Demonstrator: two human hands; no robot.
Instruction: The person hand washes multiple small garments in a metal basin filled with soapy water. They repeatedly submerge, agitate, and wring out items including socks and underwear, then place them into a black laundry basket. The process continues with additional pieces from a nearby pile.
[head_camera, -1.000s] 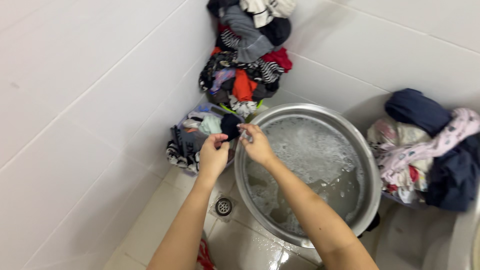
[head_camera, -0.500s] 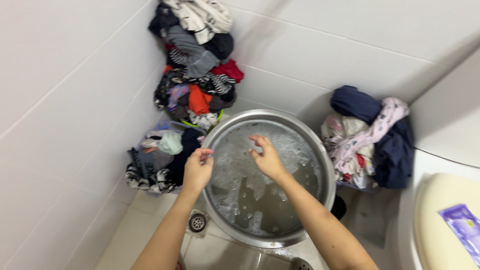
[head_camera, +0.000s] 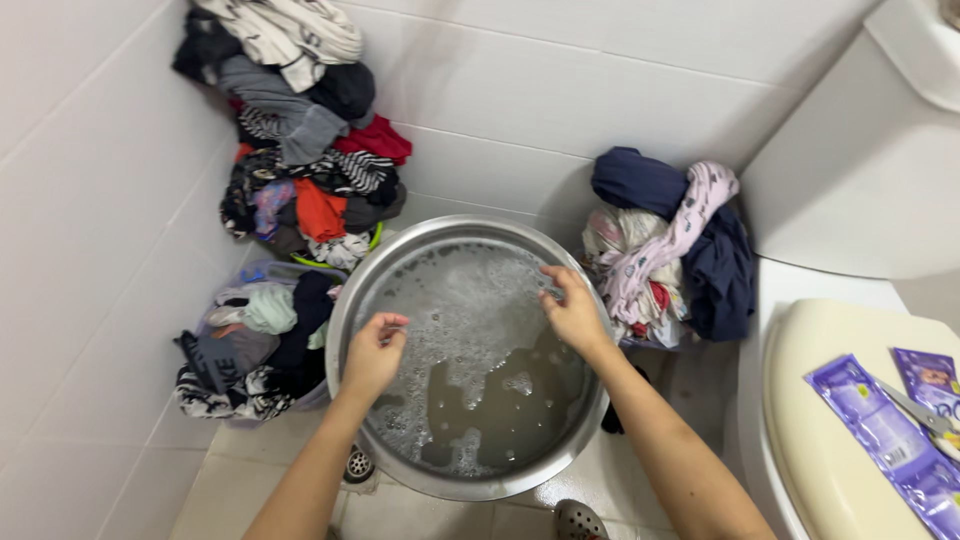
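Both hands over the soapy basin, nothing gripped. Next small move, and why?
Probably lower the left hand into the suds to stir. The metal basin holds foamy water with no clothes visible in it. Both hands hover empty, the right hand near the far rim. Foam covers only part of the surface; the rest looks murky, so more mixing seems due.

A home bathroom: white tiled walls (head_camera: 560, 90), toilet (head_camera: 850, 400), floor drain (head_camera: 359, 463).

We log white tiled walls (head_camera: 560, 110) meeting in a corner, pale wet floor tiles (head_camera: 260, 470), round floor drain (head_camera: 359, 463) near that corner, cream toilet lid (head_camera: 830, 400) far right of it, white cistern (head_camera: 850, 170) above, even light.
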